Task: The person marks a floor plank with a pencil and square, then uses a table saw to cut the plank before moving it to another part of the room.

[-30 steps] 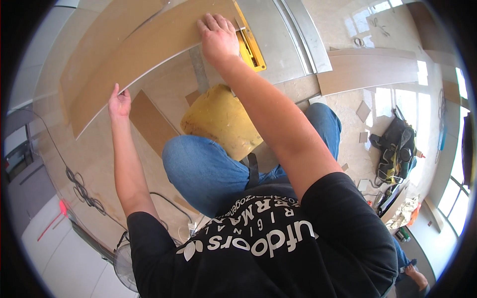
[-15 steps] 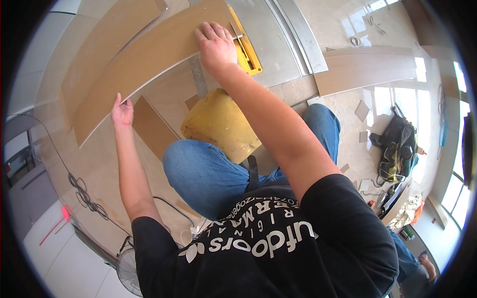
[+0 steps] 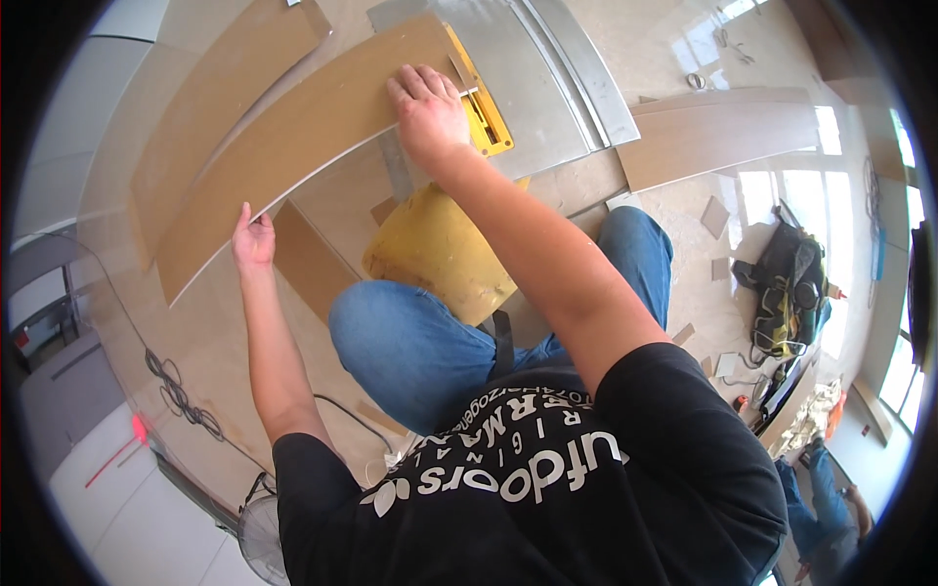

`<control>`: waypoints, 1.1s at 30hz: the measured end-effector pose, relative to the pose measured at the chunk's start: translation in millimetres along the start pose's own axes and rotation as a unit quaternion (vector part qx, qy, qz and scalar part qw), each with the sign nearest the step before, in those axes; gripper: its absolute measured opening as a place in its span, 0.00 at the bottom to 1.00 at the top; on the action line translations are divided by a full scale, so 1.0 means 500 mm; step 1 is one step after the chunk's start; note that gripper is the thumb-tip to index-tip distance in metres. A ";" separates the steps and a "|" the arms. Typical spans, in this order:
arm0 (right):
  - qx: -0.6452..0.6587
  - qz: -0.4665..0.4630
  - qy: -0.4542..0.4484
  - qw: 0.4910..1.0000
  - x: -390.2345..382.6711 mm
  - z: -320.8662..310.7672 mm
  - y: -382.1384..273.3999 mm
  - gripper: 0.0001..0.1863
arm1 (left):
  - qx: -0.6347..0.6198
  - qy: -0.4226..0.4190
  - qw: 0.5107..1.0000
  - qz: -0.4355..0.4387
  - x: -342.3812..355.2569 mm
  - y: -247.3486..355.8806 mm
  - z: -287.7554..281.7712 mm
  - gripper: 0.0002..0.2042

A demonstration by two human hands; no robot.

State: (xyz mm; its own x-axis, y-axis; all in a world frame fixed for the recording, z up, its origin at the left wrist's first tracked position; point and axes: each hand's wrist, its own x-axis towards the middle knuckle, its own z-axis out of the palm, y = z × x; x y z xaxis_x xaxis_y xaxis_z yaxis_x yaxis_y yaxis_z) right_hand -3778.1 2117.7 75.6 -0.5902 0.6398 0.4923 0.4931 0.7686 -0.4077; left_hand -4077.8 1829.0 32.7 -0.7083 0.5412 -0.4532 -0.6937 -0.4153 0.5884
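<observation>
A long light-brown board (image 3: pixel 313 127) with a pale edge lies with its right end on a grey metal saw table (image 3: pixel 547 88), against the yellow slotted insert (image 3: pixel 491 122). My right hand (image 3: pixel 433 109) rests on top of the board close to that insert, fingers extended and its thumb hidden. Near the board's left end, my left hand (image 3: pixel 254 239) grips the near edge, thumb uppermost and fingers partly under it. A scuffed yellow casing (image 3: pixel 440 249) sits under the table's near side, between my knees.
Another brown board (image 3: pixel 230 88) lies beyond mine, and a further plank (image 3: pixel 723 137) is to the right. Small offcuts (image 3: pixel 714 217) and a dark tool bag (image 3: pixel 787 288) are on the floor at right. A black cable (image 3: pixel 176 391) and fan (image 3: pixel 264 537) stand left. Another person (image 3: pixel 826 508) is at lower right.
The whole view has shifted slightly. My hands keep their hold on the board, which seems to sit a little farther right over the floor. More of the other person shows.
</observation>
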 end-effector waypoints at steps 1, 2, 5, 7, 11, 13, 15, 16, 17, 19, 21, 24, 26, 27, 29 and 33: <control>0.003 0.000 -0.001 1.000 -0.003 -0.001 -0.002 0.22 | 0.004 -0.006 1.000 0.004 -0.003 0.002 -0.002 0.08; -0.002 -0.001 0.002 1.000 -0.005 -0.002 0.000 0.22 | 0.004 -0.007 1.000 0.003 -0.002 -0.002 -0.003 0.08; -0.007 -0.003 0.003 1.000 -0.010 -0.007 0.003 0.22 | 0.002 0.001 1.000 0.002 -0.002 -0.009 -0.009 0.08; -0.006 -0.004 0.003 1.000 -0.012 -0.010 -0.001 0.22 | 0.005 -0.005 1.000 0.003 -0.006 -0.003 -0.019 0.08; -0.001 0.001 -0.009 1.000 -0.021 -0.018 -0.001 0.23 | 0.013 0.004 1.000 0.009 -0.018 -0.010 -0.019 0.08; 0.002 0.002 -0.012 1.000 -0.026 -0.021 -0.001 0.23 | 0.010 0.015 1.000 0.008 -0.025 -0.015 -0.016 0.08; -0.011 0.003 -0.022 1.000 -0.030 -0.024 -0.003 0.22 | 0.011 0.013 1.000 0.009 -0.032 -0.015 -0.016 0.07; -0.011 0.004 -0.020 1.000 -0.031 -0.025 -0.004 0.22 | 0.011 0.013 1.000 0.008 -0.036 -0.016 -0.017 0.07; -0.013 0.004 -0.023 1.000 -0.031 -0.026 -0.003 0.22 | 0.013 0.010 1.000 0.008 -0.038 -0.018 -0.016 0.07; -0.018 0.008 -0.023 1.000 -0.035 -0.029 0.000 0.22 | 0.013 0.011 1.000 0.005 -0.044 -0.024 -0.014 0.07; -0.020 0.007 -0.035 0.999 -0.037 -0.037 -0.003 0.22 | 0.015 0.005 1.000 0.004 -0.049 -0.022 -0.017 0.08; -0.022 0.006 -0.039 0.999 -0.045 -0.043 -0.005 0.22 | 0.019 0.001 1.000 0.005 -0.053 -0.024 -0.022 0.09; -0.019 0.007 -0.037 0.999 -0.049 -0.048 -0.005 0.22 | 0.019 -0.005 1.000 0.004 -0.057 -0.023 -0.025 0.10; -0.015 0.006 -0.039 0.999 -0.050 -0.051 -0.005 0.22 | 0.020 -0.007 1.000 0.005 -0.059 -0.023 -0.027 0.10; -0.012 0.007 -0.028 1.000 -0.051 -0.054 -0.005 0.23 | 0.007 -0.008 1.000 0.002 -0.062 -0.023 -0.033 0.10; -0.002 0.010 -0.023 1.000 -0.060 -0.062 -0.009 0.23 | 0.005 -0.011 1.000 -0.007 -0.071 -0.022 -0.037 0.10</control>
State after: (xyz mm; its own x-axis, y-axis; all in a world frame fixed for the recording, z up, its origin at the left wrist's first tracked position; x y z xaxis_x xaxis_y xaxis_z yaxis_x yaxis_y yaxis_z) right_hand -3742.9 2095.1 86.5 -0.6084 0.6548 0.4484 0.5073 0.7554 -0.4148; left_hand -4047.3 1800.6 29.8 -0.6954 0.5628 -0.4468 -0.7024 -0.4007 0.5883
